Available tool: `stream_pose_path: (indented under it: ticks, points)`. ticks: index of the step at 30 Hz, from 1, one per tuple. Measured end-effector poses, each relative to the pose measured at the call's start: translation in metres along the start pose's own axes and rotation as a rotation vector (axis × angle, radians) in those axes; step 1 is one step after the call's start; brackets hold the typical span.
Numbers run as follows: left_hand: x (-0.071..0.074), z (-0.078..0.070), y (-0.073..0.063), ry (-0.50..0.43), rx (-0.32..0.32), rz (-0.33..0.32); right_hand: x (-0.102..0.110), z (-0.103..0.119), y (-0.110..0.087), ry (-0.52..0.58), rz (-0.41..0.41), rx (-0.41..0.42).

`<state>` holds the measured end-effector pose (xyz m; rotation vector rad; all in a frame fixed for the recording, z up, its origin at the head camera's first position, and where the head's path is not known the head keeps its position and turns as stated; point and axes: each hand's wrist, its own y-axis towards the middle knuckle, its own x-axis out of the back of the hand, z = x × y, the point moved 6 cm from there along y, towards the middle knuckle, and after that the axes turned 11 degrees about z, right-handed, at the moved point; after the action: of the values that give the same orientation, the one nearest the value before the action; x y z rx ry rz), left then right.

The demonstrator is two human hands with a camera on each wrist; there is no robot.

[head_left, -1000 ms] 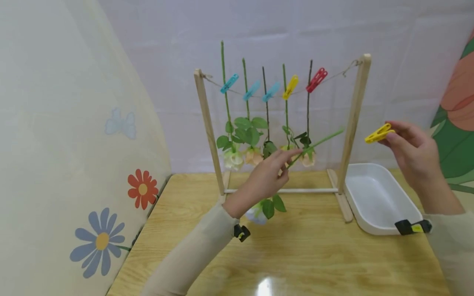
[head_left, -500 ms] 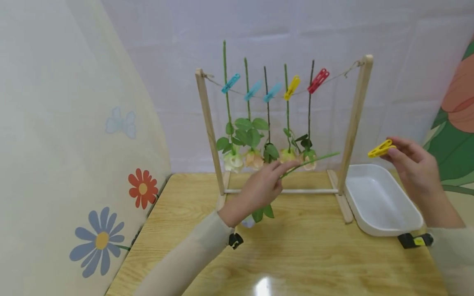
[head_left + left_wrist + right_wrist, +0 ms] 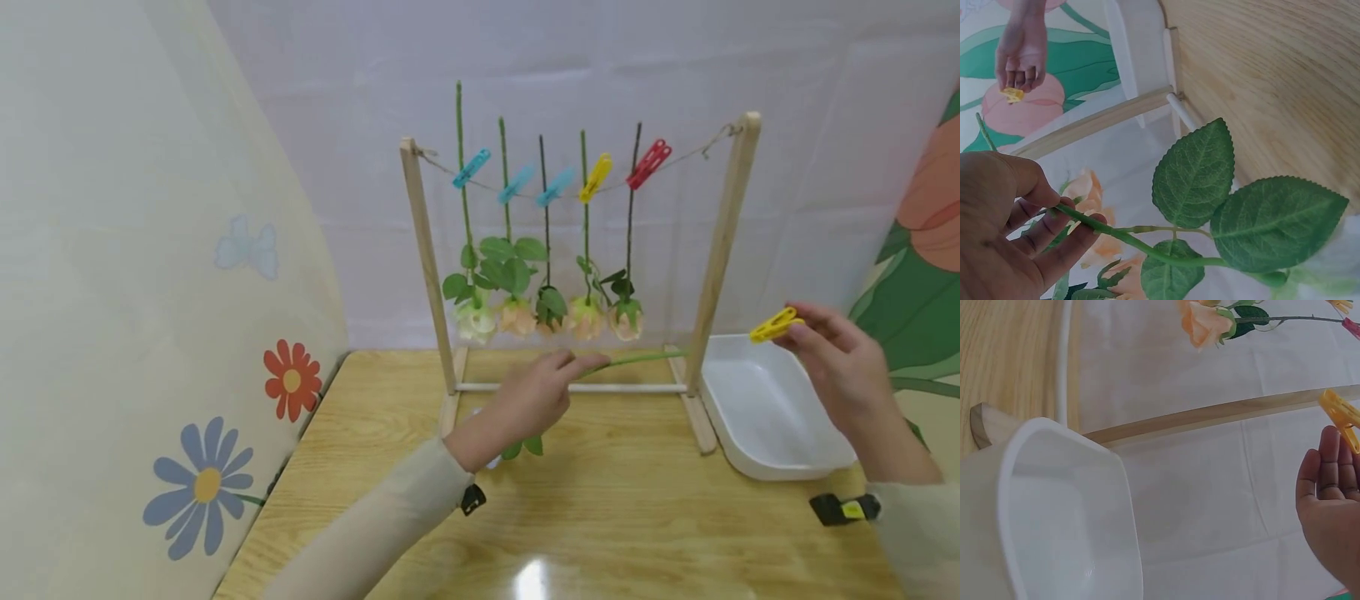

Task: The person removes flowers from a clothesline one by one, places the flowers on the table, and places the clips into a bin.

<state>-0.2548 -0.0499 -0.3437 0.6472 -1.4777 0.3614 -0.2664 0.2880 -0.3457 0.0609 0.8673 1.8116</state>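
My left hand (image 3: 528,396) pinches the green stem (image 3: 1147,250) of a rose between thumb and fingers, in front of the wooden rack. The stem points right in the head view. Serrated leaves (image 3: 1194,172) show large in the left wrist view, while the bloom is mostly hidden behind the hand and wrist. To the right of the rack, my right hand (image 3: 843,367) pinches a yellow clothespin (image 3: 774,325) above the white basin. Several roses (image 3: 587,317) hang head down from the rack's string, held by blue, yellow and red clothespins (image 3: 649,164).
The wooden rack (image 3: 722,242) stands on the wood-grain table (image 3: 637,517), with a white bar low across it. Beside its right foot sits a white basin (image 3: 757,417). A pale cloth (image 3: 600,67) hangs behind, and a painted wall is at the left.
My left hand has moved slightly left and down, and the rose stem has swung lower, nearly level. My right hand has sunk a little with the yellow clothespin.
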Motion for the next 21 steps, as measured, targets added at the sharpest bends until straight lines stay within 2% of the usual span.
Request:
stream_pose_path:
  ticks: [7,13,21]
  points:
    - [-0.016,0.001,0.002,0.025,0.004,0.074,0.005,-0.005,-0.006,-0.014,0.001,0.009]
    - [-0.027,-0.001,0.005,0.012,0.003,0.128,0.01,-0.008,-0.011,-0.03,-0.016,-0.034]
    - [-0.041,-0.004,0.007,0.165,-0.022,0.151,0.016,-0.012,-0.016,-0.025,-0.037,-0.055]
